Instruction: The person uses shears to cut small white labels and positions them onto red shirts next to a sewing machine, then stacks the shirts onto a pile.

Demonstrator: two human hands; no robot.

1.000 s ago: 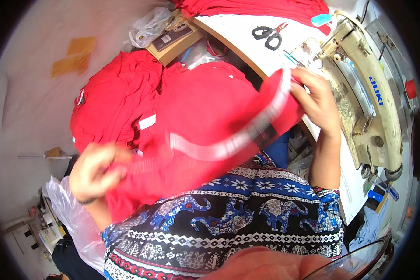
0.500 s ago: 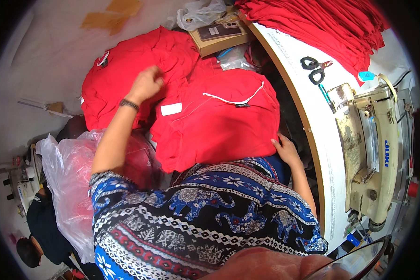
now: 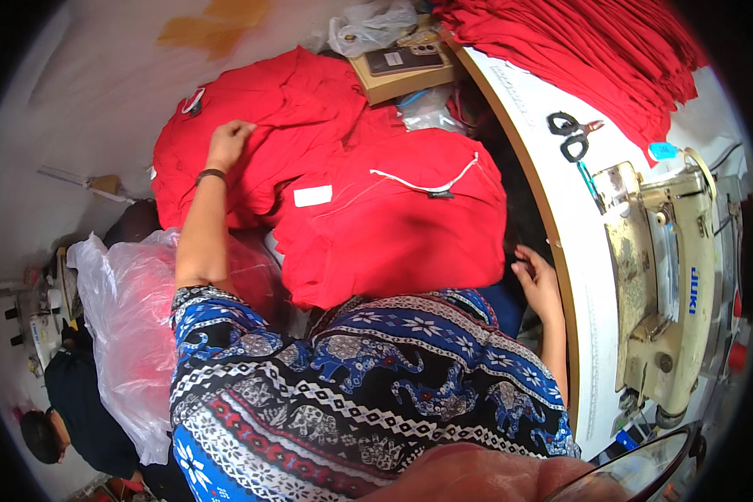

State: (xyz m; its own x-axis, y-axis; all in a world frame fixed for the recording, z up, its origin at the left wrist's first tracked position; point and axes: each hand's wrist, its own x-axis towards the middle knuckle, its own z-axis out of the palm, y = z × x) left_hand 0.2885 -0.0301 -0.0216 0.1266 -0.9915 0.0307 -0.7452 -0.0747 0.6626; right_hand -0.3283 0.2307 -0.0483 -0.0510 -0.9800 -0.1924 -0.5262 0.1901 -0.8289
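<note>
A folded red garment [image 3: 393, 243] lies across my lap, with a white neckline tape [image 3: 427, 186], a small dark label and a white rectangular patch [image 3: 313, 196] on it. Beyond it to the left is a heap of red garments [image 3: 301, 92] showing another white and dark neck label. My left hand [image 3: 227, 144] is over this heap, its fingers closed together on a fold of red cloth; the fingertips show only in part. Just off the right edge of the lap garment, my right hand [image 3: 537, 283] holds nothing, its fingers loosely curled and apart.
On the right, a white sewing table [image 3: 573, 243] bears black-handled snips [image 3: 571, 135], a sewing machine [image 3: 678, 284] and stacked red garments [image 3: 577, 50]. A phone [image 3: 403, 58] rests on a cardboard box [image 3: 410, 82]. A clear plastic bag [image 3: 134, 309] stands left; another person [image 3: 84, 410] sits behind.
My left hand has moved left and slightly up across the red heap. My right hand has come away from the lap garment's edge, moving right and down.
</note>
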